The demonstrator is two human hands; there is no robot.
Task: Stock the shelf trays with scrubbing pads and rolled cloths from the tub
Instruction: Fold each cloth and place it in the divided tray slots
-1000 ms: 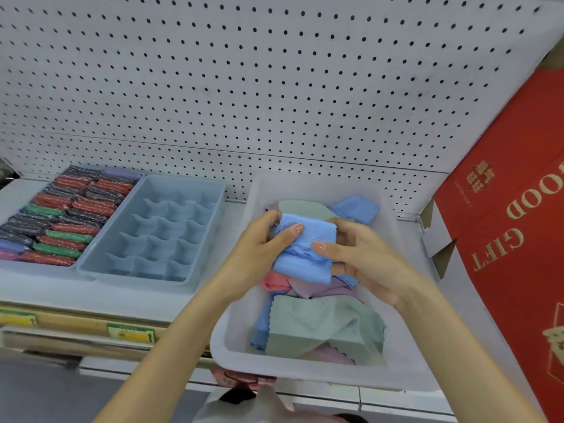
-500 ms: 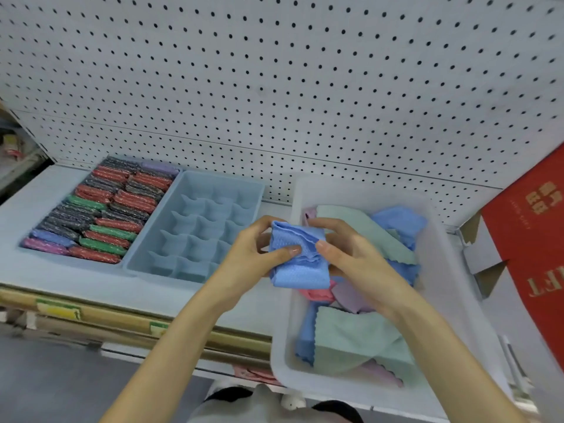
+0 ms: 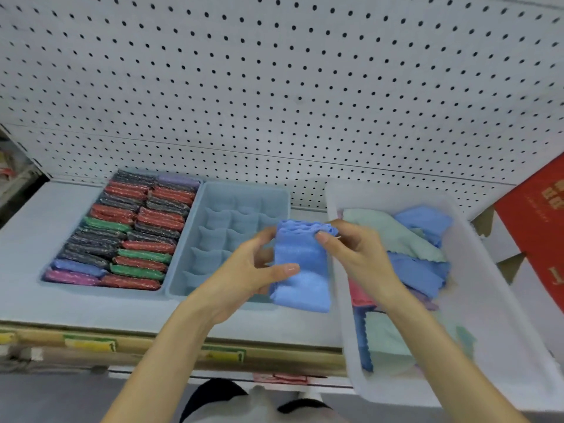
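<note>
Since half a second ago you have carried the blue cloth [image 3: 300, 267] to the left, out of the white tub [image 3: 500, 300], and it has opened longer; now it hangs over the right part of the divided tray [image 3: 244, 193]. Your left hand [image 3: 244, 276] grips the cloth at its lower left side, the thumb pressed on the front. Your right hand [image 3: 357, 254] pinches the wavy top edge between thumb and fingers. The divided tray shows empty cells, and it stands just beside the tray of scrubbing pads [image 3: 128, 230], which is full with red, green, dark and purple pads in two rows. More cloths [image 3: 406, 239], green, blue and pink, lie loose in the tub. A red carton [image 3: 540, 221] stands at the right of the tub, before the pegboard [image 3: 274, 87].
</note>
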